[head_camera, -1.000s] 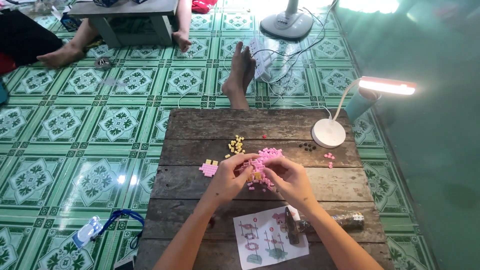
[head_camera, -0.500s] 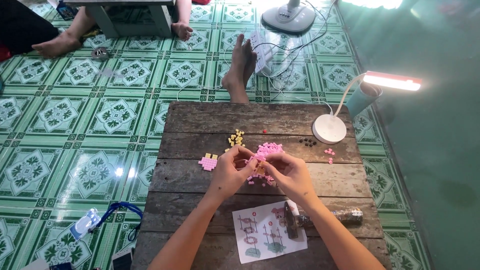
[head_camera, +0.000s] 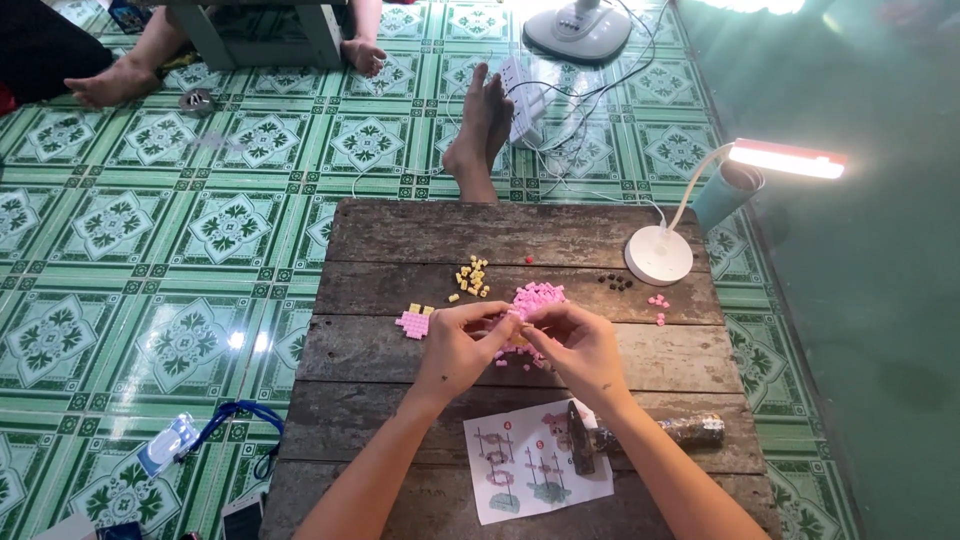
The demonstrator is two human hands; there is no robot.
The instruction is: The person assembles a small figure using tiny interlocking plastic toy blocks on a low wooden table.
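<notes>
Head view: a low table of weathered wooden planks (head_camera: 400, 235) is seen from above, standing on a green patterned tile floor (head_camera: 130, 300). Both hands are held together over the middle of the table. The left hand (head_camera: 458, 345) and the right hand (head_camera: 580, 345) meet at their fingertips, which are pinched together on a small pink brick piece (head_camera: 517, 322); its exact shape cannot be told. Just beyond the hands, a heap of small pink plastic bricks (head_camera: 538, 296) is spread on the table. A flat pink-and-yellow assembled block (head_camera: 414, 321) lies to the left of the hands. A cluster of small yellow bricks (head_camera: 472, 277) sits further toward the table's far edge. A few dark bricks (head_camera: 615, 282) and a few loose pink ones (head_camera: 657, 303) lie to the right. A white desk lamp with a round base (head_camera: 659, 254) stands at the far right corner, lit. At the near edge, a printed instruction sheet (head_camera: 530, 475) is laid, partly covered by a dark-headed hammer (head_camera: 620, 438).
</notes>
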